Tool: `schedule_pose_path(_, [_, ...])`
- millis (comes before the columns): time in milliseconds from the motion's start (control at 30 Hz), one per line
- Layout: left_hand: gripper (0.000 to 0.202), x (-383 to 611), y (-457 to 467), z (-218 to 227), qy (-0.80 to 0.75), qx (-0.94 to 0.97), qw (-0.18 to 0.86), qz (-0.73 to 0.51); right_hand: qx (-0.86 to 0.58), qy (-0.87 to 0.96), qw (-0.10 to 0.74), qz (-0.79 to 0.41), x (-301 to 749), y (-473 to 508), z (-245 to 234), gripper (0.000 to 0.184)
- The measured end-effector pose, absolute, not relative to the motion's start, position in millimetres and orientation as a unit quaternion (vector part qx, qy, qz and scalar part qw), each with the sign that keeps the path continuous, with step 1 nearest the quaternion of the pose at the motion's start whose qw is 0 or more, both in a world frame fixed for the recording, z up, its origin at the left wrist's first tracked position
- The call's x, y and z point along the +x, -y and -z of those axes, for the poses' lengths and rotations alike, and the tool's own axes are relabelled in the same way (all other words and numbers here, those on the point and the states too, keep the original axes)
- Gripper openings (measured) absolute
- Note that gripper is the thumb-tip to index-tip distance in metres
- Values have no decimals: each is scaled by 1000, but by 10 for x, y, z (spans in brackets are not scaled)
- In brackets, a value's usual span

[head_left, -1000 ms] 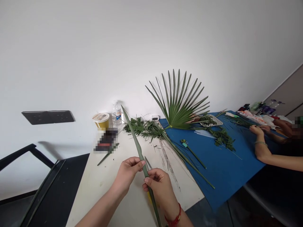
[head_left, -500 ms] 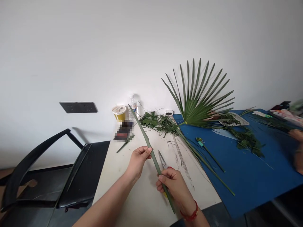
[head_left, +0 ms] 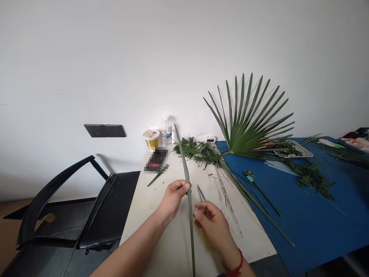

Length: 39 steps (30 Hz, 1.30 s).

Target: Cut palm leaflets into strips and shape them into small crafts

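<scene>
You're facing a plain white wall (head_left: 115, 57) that is catching soft, even light, with a dark socket plate (head_left: 105, 130) sitting low on it. A pale table (head_left: 150, 219) is standing against that wall, a blue cover (head_left: 311, 223) is lying over its right part, and a black chair (head_left: 98, 207) is standing just left of it.

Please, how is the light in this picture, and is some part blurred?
Head view: soft, even light with no glare; the fan and chair cast faint shadows on the wall. Head view: a pixelated patch sits near the cup; the left hand on the leaf and the right hand with the scissors look fairly sharp.
</scene>
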State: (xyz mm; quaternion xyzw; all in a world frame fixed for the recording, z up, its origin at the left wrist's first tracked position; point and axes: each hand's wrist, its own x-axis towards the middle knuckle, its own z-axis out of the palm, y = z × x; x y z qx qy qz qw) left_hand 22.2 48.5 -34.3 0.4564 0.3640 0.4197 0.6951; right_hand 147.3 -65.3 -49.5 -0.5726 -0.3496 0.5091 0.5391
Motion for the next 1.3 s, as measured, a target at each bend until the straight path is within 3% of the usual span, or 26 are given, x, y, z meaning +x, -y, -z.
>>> schedule_pose_path(133, [30,250,-398,270,-332,497,701,-390,-605,404,575,-374,1509,385,254,32])
schedule_pose_path(333, [30,235,-388,244,-337,521,679,-392,-601,426,583,-342,1474,28,54,12])
schedule_pose_path(600, [29,236,-392,212,-339,550,670,-365,-617,395,592,-335,1475,-90,77,14])
schedule_pose_path(800, [36,251,-382,166,-374,553,662,-341,-667,388,588,-243,2130,92,-114,19])
schedule_pose_path(1033, [39,345,-390,245,-391,575,640,-329,-773,378,484,-157,3296,212,-128,26])
schedule_pose_path(1300, [42,343,-405,317,-401,575,636,-323,-835,458,303,-10,3353,87,201,18])
